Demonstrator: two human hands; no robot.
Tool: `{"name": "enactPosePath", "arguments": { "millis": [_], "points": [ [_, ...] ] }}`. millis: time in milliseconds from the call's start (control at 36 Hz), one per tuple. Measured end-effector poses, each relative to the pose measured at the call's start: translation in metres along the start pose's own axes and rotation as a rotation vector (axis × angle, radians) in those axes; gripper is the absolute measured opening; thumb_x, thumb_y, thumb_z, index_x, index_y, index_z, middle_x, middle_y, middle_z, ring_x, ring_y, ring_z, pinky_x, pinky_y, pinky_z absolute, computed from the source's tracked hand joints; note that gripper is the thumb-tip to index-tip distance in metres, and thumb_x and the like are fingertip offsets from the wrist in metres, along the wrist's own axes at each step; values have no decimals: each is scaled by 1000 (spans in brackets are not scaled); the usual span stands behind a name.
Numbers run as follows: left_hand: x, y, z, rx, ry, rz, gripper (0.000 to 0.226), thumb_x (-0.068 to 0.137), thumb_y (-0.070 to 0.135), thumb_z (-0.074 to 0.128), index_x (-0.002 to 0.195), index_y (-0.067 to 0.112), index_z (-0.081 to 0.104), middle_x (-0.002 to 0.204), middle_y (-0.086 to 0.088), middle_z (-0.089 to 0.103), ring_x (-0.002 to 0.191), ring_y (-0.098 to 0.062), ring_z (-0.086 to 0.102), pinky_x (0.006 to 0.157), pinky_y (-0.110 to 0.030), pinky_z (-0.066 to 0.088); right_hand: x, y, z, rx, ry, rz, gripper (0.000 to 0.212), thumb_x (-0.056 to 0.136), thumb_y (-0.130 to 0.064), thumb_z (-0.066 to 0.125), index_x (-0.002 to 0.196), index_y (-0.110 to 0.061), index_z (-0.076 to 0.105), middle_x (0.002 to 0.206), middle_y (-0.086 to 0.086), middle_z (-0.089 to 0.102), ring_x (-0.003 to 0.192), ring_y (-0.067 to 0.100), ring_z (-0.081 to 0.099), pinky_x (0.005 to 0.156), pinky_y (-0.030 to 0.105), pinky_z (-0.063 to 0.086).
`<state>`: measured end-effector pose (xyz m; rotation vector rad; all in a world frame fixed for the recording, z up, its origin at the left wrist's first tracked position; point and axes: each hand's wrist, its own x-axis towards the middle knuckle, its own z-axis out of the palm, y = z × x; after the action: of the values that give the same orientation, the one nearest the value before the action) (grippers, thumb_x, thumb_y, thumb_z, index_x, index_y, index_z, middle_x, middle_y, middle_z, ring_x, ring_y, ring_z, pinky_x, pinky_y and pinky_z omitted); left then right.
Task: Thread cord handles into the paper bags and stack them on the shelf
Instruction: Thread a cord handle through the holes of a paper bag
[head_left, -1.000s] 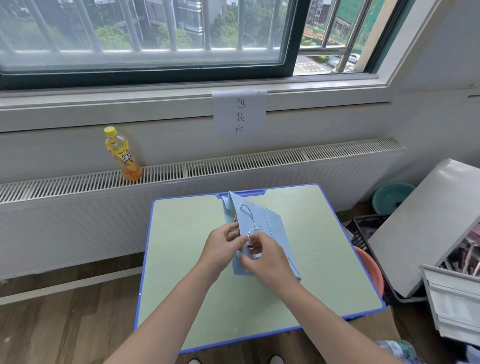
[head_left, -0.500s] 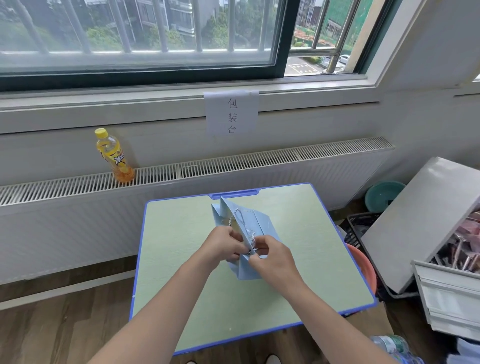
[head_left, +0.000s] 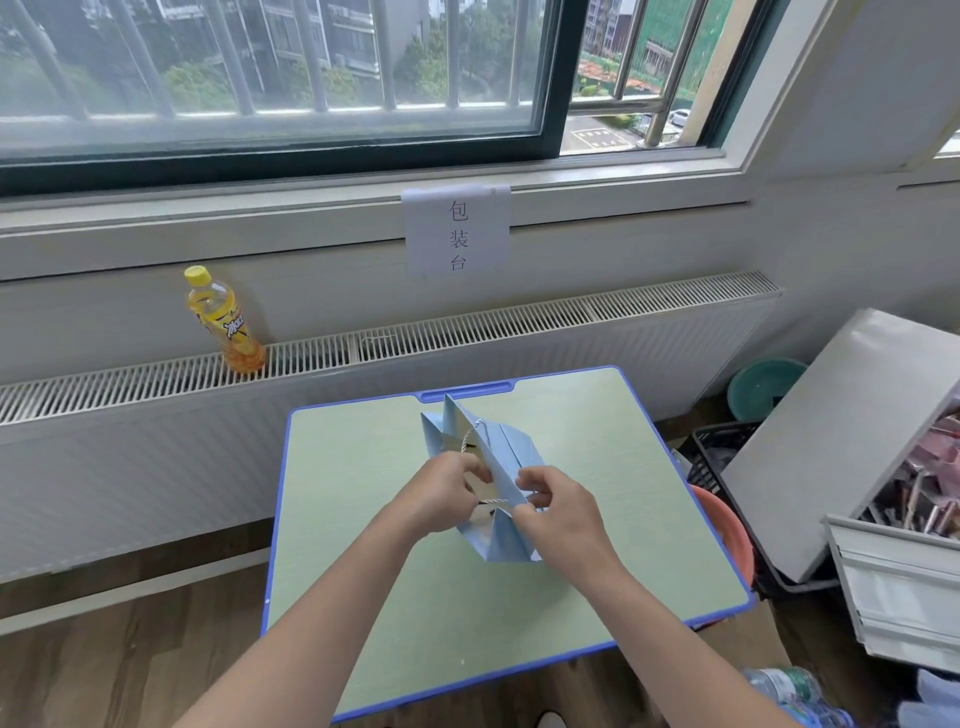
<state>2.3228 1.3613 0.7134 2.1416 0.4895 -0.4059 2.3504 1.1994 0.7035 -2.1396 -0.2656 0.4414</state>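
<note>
We see the light blue paper bag (head_left: 501, 483) standing open on the green worktop (head_left: 363, 519), near its middle, mouth turned up toward us. A white cord (head_left: 493, 502) runs across the near end of the mouth, between the two hands; a second cord loop (head_left: 470, 434) shows at the far wall of the bag. The inside of the bag is mostly hidden by the hands, so we cannot tell what, if anything, lies in it.

The left hand (head_left: 447, 499) has its grip closed on the bag's left wall at the rim, fingers curled over the edge. The right hand (head_left: 563, 512) has its grip pinched on the bag's right wall, close to where the cord ends; whether its fingertips also hold the cord we cannot tell.

Beyond the worktop, a yellow drink bottle (head_left: 224, 321) stands upright on the radiator cover (head_left: 519, 317), below a paper sign (head_left: 457, 231) taped to the sill. To the right, on the floor, a teal basin (head_left: 761, 387) sits near a black crate (head_left: 719, 452), and an orange tub (head_left: 727, 530) shows just past the worktop's right edge. A grey bin (head_left: 904, 587) at far right holds a jumble of small items, with a grey board (head_left: 831, 436) leaning over it.
</note>
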Motion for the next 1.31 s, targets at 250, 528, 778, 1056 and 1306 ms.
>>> {"name": "enactPosePath", "arguments": {
  "millis": [250, 528, 778, 1056, 1306],
  "points": [
    [3, 7, 9, -198, 94, -41, 25, 83, 3, 42, 70, 10, 62, 72, -5, 59, 69, -22, 51, 68, -28, 42, -3, 5, 2, 5, -79, -25, 36, 85, -8, 59, 120, -19, 61, 109, -7, 62, 86, -1, 59, 65, 5, 44],
    [-9, -1, 25, -160, 295, 47, 31, 92, 16, 49, 63, 14, 41, 57, 4, 43, 53, -14, 35, 50, -26, 26, 30, 2, 2, 23, -11, -80, 27, 96, -25, 56, 123, -27, 55, 124, -6, 55, 92, 3, 61, 84, 21, 46],
    [-18, 11, 34, 36, 381, 215, 23, 97, 23, 47, 79, 10, 53, 76, -7, 61, 71, -26, 52, 63, -36, 36, 54, -18, 5, 53, -60, -148, 12, 100, -32, 49, 110, -32, 57, 106, -9, 60, 84, 5, 61, 68, 13, 43],
    [-19, 3, 33, 71, 357, 176, 33, 99, 31, 44, 71, 14, 44, 67, -4, 53, 64, -25, 44, 63, -38, 39, 64, -10, 14, 239, -11, 13, 15, 102, -16, 34, 91, -13, 45, 99, 8, 64, 81, 16, 72, 73, 42, 52],
    [-16, 0, 24, 42, 406, 87, 42, 99, 22, 41, 59, 15, 28, 54, 1, 36, 59, -26, 35, 55, -34, 23, 65, -8, 19, 129, -48, 40, 9, 100, -22, 41, 98, -16, 46, 108, 4, 61, 91, 12, 67, 77, 37, 49]
  ]
}}
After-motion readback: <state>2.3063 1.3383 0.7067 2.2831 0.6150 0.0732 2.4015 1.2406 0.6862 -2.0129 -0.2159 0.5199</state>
